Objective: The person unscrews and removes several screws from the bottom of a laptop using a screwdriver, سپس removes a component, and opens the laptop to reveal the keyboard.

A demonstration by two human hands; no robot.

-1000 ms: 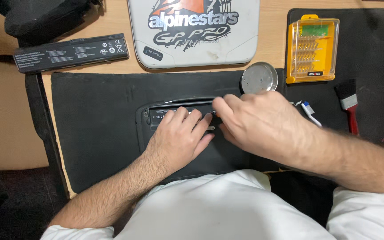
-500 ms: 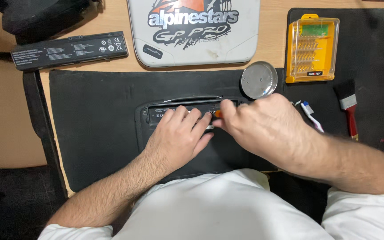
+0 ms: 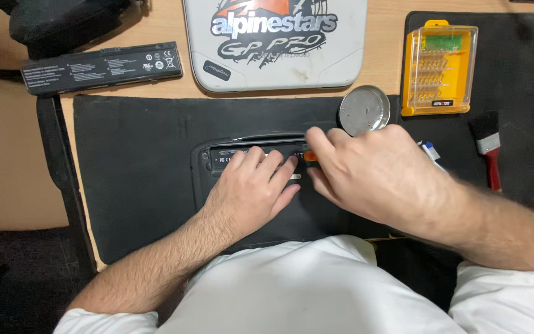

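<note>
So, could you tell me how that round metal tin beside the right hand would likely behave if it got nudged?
The round metal tin lies flat and looks shallow, so it would probably slide rather than tip or roll. It rests on the black mat, which may grip it somewhat. Its shiny top looks smooth, perhaps slippery to pinch. The right hand is close, so a bump seems possible.

Black mat point(image 3: 137, 167) is sitting on the tan wooden bench point(image 3: 20, 161), with a black device point(image 3: 254, 151) on it showing a small orange bit point(image 3: 310, 156). Above the mat, a grey case point(image 3: 279, 43) is showing white, orange and black graphics. Right of the case, a see-through yellow bit box point(image 3: 440, 68), a shiny silver tin point(image 3: 364, 109), and a red-handled brush point(image 3: 489, 151) with black bristles.
</note>
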